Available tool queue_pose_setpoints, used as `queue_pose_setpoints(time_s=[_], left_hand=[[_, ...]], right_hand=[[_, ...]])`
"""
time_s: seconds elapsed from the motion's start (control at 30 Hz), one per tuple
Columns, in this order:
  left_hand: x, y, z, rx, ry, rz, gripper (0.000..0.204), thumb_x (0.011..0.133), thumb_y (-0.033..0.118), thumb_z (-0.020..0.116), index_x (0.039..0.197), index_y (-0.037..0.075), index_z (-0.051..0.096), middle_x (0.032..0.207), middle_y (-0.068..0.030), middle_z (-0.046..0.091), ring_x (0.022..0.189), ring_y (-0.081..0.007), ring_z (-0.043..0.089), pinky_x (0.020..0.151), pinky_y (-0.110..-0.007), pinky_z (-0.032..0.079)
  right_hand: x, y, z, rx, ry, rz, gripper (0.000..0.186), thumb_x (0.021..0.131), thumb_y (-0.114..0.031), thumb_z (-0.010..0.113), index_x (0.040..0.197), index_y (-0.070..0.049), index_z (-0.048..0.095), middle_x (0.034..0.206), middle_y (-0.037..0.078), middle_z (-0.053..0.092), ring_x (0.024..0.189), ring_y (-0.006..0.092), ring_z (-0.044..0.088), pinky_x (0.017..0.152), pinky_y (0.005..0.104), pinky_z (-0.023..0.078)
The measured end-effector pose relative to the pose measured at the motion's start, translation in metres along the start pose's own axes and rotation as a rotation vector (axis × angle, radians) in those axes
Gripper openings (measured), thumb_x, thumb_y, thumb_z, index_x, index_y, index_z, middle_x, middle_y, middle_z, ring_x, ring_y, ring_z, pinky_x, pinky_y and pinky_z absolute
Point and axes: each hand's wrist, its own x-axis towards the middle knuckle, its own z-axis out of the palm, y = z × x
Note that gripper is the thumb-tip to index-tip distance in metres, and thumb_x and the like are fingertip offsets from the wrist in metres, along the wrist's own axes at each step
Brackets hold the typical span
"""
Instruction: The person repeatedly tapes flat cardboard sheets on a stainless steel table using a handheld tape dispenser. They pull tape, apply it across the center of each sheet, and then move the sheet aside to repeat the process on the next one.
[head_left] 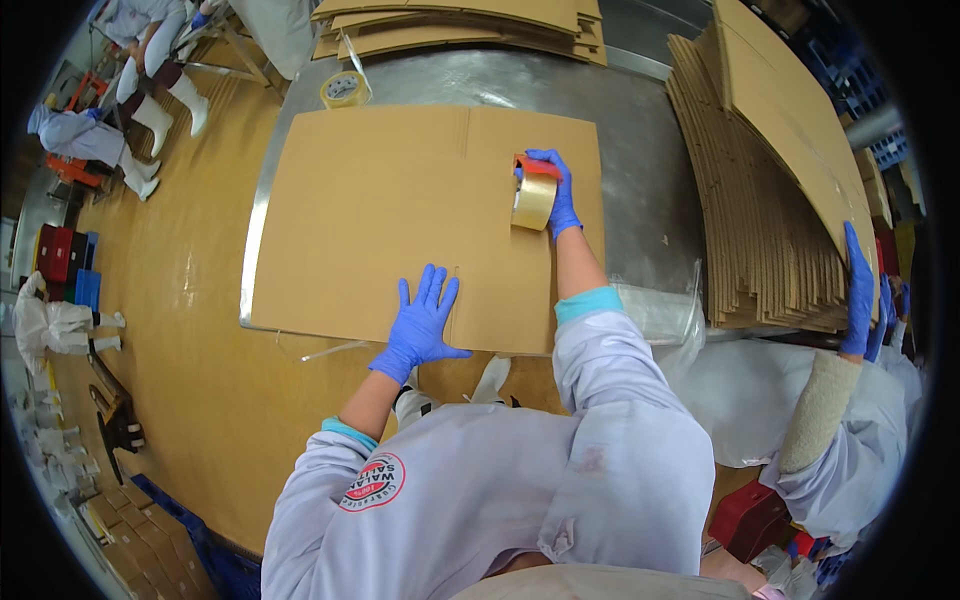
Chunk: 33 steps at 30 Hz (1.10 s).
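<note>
A flat, folded cardboard box (370,190) lies across the metal table in front of me. My left hand (421,322), in a blue glove, rests on its near edge with the fingers spread and nothing in them. In my right hand (560,190), also gloved in blue, is a tape dispenser (536,192) with a red top and a wide roll of clear, yellowish tape. I hold it over the right part of the cardboard; whether it touches the surface I cannot tell. The fingertips of that hand are partly hidden behind the dispenser.
A loose tape roll (344,90) sits on the metal table (640,170) beyond the cardboard. More flat boxes (460,30) lie at the back. On the right, a co-worker's gloved hand (858,285) touches a tall stack of folded cartons (750,190). Other people stand or sit at the left.
</note>
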Motion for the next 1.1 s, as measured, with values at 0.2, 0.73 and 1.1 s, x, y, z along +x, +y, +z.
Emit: queue_pose_setpoints(time_s=[0.2,0.73,1.1], left_hand=[[-0.001,0.000,-0.003,-0.027,0.001,-0.011,0.113,0.053,0.068,0.061,0.136,0.004,0.019,0.141,-0.0189,0.015,0.132,-0.0330,0.006,0.099,-0.060,0.007],[-0.001,-0.003,-0.006,-0.054,-0.042,-0.015,0.110,0.057,0.067,0.059,0.137,0.004,0.015,0.142,-0.0188,0.012,0.133,-0.0328,0.003,0.100,-0.060,0.006],[0.001,-0.004,-0.005,-0.083,-0.034,-0.016,0.109,0.056,0.064,0.061,0.136,0.005,0.017,0.140,-0.0185,0.015,0.132,-0.0331,0.005,0.099,-0.061,0.007]], right_hand=[[-0.026,-0.024,0.018,0.065,0.065,0.324,0.013,0.078,-0.019,0.054,0.080,-0.006,0.057,0.078,0.008,0.058,0.068,0.0175,0.058,0.063,0.0296,0.049],[-0.043,-0.065,0.048,-0.479,-0.045,-0.653,0.033,0.064,0.010,0.067,0.091,-0.004,0.054,0.104,0.012,0.056,0.099,0.0213,0.053,0.088,0.0307,0.043],[-0.015,-0.022,0.012,-0.200,0.027,0.191,0.019,0.071,0.000,0.066,0.083,-0.008,0.055,0.083,0.002,0.058,0.076,0.0109,0.055,0.068,0.0262,0.048]])
